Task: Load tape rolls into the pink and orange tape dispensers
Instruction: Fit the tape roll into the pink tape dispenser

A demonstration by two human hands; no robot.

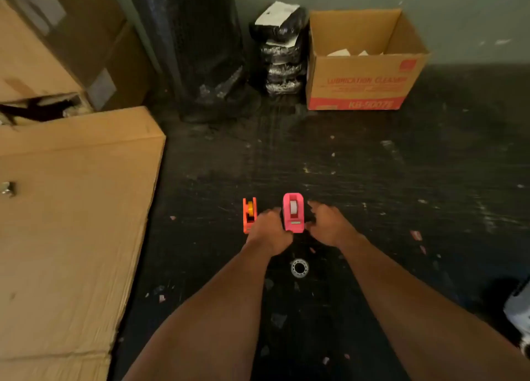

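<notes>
A pink tape dispenser (293, 212) stands on the dark floor with a pale tape roll seated in it. My left hand (269, 231) grips its left side. My right hand (327, 224) sits at its right side with fingers curled against it. An orange tape dispenser (249, 214) with a yellow-orange roll inside stands just left of my left hand, partly hidden by it. A clear tape roll (299, 267) lies flat on the floor between my forearms, nearer to me than the pink dispenser.
A large flat cardboard box (71, 222) fills the left. An open carton with red print (364, 65) stands at the back right, beside stacked black wrapped bundles (282, 56) and a tall black wrapped object (198, 44). Paper scraps litter the floor.
</notes>
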